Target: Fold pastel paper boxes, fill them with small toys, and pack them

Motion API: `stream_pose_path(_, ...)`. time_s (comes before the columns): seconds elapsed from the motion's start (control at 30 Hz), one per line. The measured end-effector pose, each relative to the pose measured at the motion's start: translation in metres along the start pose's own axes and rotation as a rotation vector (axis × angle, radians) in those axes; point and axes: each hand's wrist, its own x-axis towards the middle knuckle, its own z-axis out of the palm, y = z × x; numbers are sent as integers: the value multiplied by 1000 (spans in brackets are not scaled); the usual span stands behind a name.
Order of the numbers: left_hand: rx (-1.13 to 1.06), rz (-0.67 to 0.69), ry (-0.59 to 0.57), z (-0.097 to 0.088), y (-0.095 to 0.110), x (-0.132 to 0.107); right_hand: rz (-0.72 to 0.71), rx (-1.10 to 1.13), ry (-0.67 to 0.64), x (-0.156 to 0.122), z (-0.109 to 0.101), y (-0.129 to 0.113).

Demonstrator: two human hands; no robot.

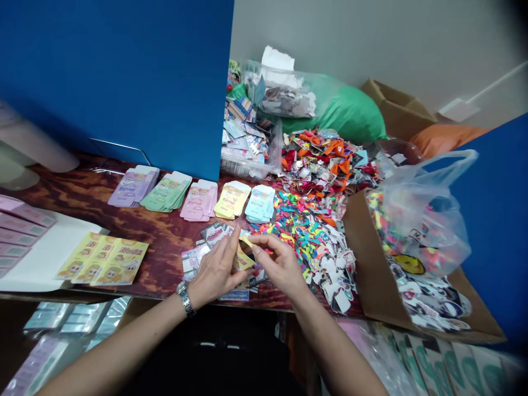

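Note:
A small yellow cardboard box [243, 260] is held upright between my hands near the table's front edge. My left hand [218, 267] wraps around its body, with the thumb along the near side. At its top end, which looks open and dark inside, the thumb and fingers of my right hand [278, 261] pinch the flap. Whether anything is inside the box cannot be seen. Under and behind my left hand lie printed cards [193, 258] in a loose spread. Just right of my right hand starts a heap of small colourful balloons [299, 225].
Flat box stacks in purple [132, 187], green [167, 191], pink [199, 201], yellow [232, 199] and blue [259, 203] line the back. Yellow packed boxes [119, 263] lie left, beside a white tray [45, 269]. White stickers [336, 275] and a cardboard carton [371, 264] stand right.

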Motion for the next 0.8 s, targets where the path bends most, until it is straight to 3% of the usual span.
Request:
stream_pose_path(0.17,98,29,16,4,-1,0,-157,-283,93,-5,8,-1)
stream_pose_path(0.37,264,68,5,2,-4,0,-388,-412,179,-18,19,9)
stream_pose_path(0.57,294,63,-16,1,-3,-1,-490,-500,274,-32,42,32)
stream_pose_path(0.63,282,47,-18,-2,-3,-2,-486,-474,246,-32,46,34)
stream_pose_path(0.8,191,-10,-55,-12,-2,-6,-299,-318,71,-20,37,26)
